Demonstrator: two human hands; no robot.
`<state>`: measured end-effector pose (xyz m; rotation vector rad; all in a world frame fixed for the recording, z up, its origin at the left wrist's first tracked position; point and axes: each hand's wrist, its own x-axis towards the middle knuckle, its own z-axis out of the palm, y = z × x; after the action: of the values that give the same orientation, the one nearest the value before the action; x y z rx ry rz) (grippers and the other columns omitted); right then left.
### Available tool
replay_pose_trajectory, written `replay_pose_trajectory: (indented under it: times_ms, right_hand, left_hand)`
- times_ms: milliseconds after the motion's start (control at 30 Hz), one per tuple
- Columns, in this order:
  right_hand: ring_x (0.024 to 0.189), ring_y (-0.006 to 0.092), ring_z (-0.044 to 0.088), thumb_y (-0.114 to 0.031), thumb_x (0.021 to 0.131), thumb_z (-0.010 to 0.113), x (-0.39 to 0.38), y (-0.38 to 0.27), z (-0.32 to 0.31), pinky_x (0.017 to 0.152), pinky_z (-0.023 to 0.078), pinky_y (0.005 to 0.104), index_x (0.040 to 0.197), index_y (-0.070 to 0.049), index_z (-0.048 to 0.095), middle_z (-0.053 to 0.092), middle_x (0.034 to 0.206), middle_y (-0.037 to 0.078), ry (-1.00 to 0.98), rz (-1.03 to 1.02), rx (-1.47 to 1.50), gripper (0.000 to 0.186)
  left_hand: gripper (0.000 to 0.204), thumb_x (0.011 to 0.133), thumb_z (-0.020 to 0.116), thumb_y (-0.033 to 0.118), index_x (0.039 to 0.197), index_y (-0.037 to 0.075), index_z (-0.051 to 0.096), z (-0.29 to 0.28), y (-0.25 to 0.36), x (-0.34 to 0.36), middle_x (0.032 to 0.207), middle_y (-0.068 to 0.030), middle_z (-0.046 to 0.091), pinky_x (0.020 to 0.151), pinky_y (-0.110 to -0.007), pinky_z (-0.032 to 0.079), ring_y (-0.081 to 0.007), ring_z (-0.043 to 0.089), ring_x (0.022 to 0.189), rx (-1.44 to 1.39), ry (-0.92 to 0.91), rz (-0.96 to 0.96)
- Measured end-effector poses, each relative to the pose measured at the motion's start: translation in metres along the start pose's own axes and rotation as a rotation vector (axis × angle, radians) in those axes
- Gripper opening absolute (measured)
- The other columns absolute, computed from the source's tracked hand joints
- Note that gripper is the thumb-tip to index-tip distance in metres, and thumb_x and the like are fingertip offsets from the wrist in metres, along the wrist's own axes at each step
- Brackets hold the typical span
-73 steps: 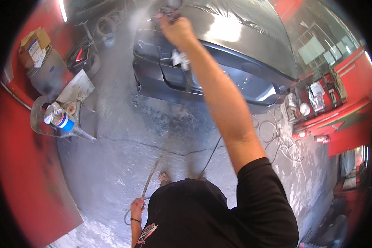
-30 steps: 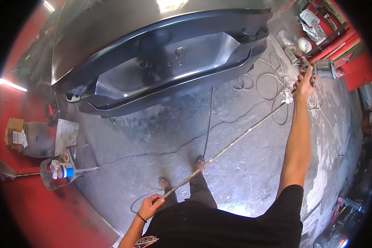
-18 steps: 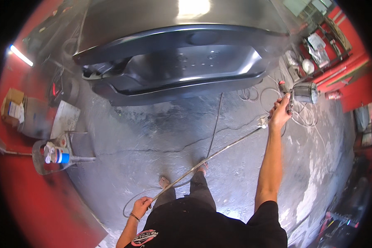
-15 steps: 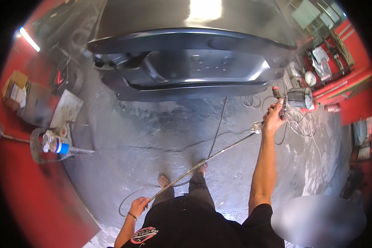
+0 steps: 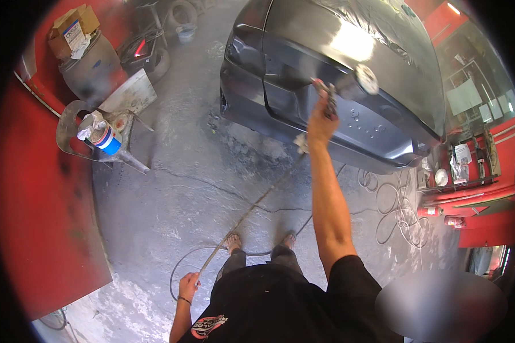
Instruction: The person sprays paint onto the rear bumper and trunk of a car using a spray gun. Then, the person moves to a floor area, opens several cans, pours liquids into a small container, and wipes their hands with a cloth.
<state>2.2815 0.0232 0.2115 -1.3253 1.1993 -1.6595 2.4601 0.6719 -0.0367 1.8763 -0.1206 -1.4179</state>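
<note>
My right hand [image 5: 323, 127] is closed round the grip of a spray gun [image 5: 331, 103], with a cup [image 5: 357, 84] on the gun's right. It is raised in front of the dark car's trunk lid [image 5: 292, 74]; touching cannot be told. From below the gun a hose [image 5: 252, 207] runs slanting down to my left hand [image 5: 187, 284], whose fingers are closed on it near my left hip. A whitish wrapping [image 5: 301, 143] sits around the hose's upper end, next to my right wrist.
At left, a worn chair [image 5: 68, 134] holds a white-and-blue bucket [image 5: 110, 143]. Behind it stand a drum [image 5: 91, 66] and a cardboard box [image 5: 77, 28]. Coiled hoses [image 5: 403, 220] lie on the floor at right, near a shelf with supplies [image 5: 460, 166]. More hose loops round my bare feet.
My right hand has carried the spray gun leftward, from beside the car's right end to before the trunk lid. The hose swung with it. The view has turned, placing the car further right.
</note>
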Motion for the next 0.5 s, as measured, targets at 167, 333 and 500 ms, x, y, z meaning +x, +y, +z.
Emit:
replay_pose_trajectory:
  times_ms: [167, 333, 500]
  right_hand:
    - [0.097, 0.0113, 0.07, -0.042, 0.105, 0.071, -0.031, -0.012, 0.117, 0.089, 0.054, 0.0318, 0.119, -0.002, 0.079, 0.08, 0.105, 0.006, -0.148, -0.031, -0.022, 0.043]
    - [0.063, 0.0077, 0.056, -0.049, 0.098, 0.079, -0.059, 0.028, 0.128, 0.061, 0.044, 0.0258, 0.08, -0.004, 0.069, 0.064, 0.073, -0.001, -0.17, 0.04, 0.166, 0.049]
    - [0.062, 0.0073, 0.056, -0.05, 0.096, 0.081, -0.052, 0.061, 0.044, 0.055, 0.041, 0.0252, 0.08, -0.006, 0.067, 0.062, 0.071, -0.001, -0.107, 0.16, 0.242, 0.048]
  left_hand:
    - [0.038, 0.106, 0.065, 0.037, 0.108, 0.0, 0.075, -0.007, -0.013, -0.024, 0.067, -0.0034, 0.06, 0.044, -0.023, 0.029, -0.0048, 0.043, 0.049, -0.147, 0.014, -0.048]
    - [0.04, 0.108, 0.062, 0.038, 0.109, 0.0, 0.074, -0.004, -0.026, -0.025, 0.066, -0.0042, 0.06, 0.04, -0.023, 0.026, -0.0048, 0.04, 0.043, -0.176, 0.05, -0.058]
    - [0.04, 0.107, 0.064, 0.04, 0.108, 0.001, 0.074, -0.002, -0.02, -0.015, 0.068, -0.0035, 0.06, 0.04, -0.023, 0.026, -0.0047, 0.04, 0.044, -0.101, 0.029, -0.058]
